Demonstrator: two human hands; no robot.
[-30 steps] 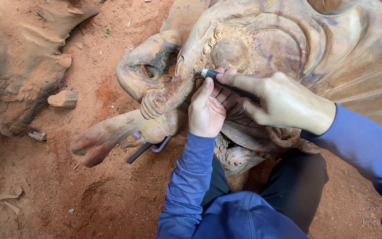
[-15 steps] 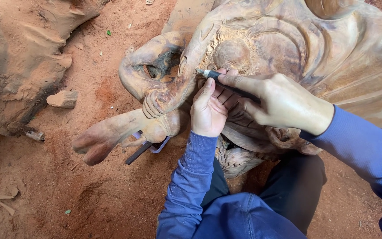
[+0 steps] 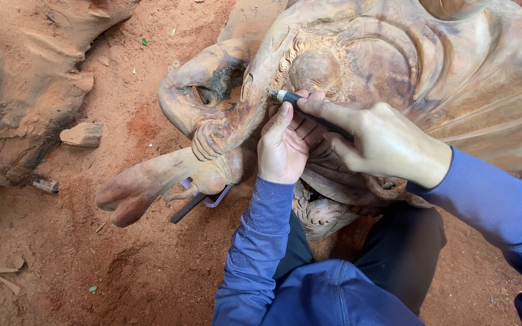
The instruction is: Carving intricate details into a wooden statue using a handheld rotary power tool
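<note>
The right hand has its grip closed around a thin carving tool, tip against the wooden carving, while the left hand lies half-curled, steadying the tool with its thumb.

Wood offcut on red sawdust

No pkgs, labels, signs or screens in view.
</note>
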